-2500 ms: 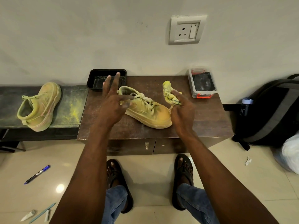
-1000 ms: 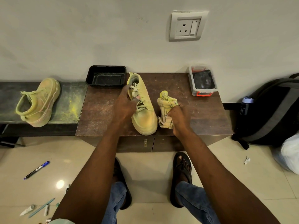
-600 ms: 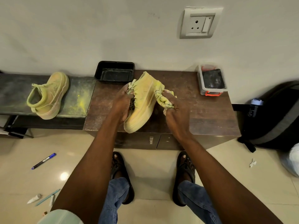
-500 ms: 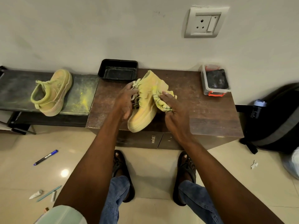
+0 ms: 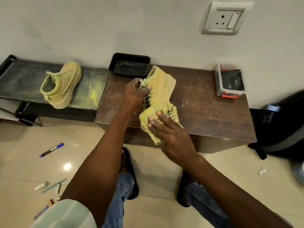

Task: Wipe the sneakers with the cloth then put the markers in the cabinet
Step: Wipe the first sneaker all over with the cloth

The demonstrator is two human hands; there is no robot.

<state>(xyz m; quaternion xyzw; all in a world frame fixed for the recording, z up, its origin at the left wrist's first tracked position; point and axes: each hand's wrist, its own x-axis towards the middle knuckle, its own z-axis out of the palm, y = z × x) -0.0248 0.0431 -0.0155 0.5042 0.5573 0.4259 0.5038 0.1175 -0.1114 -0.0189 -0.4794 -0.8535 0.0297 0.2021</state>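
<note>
On the brown cabinet (image 5: 205,111) by the wall, a yellow sneaker (image 5: 160,86) is gripped at its laces by the left hand (image 5: 134,94), fingers curled. The cloth (image 5: 158,116) (yellow, dark-striped) is pressed against the shoe's near end by the right hand (image 5: 171,134), fingers nearly straight.

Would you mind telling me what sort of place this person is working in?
Probably a room in a home: a tiled floor, a plain wall with a wall socket, and a low wooden cabinet beside a dark bench. A backpack lies on the floor.
</note>
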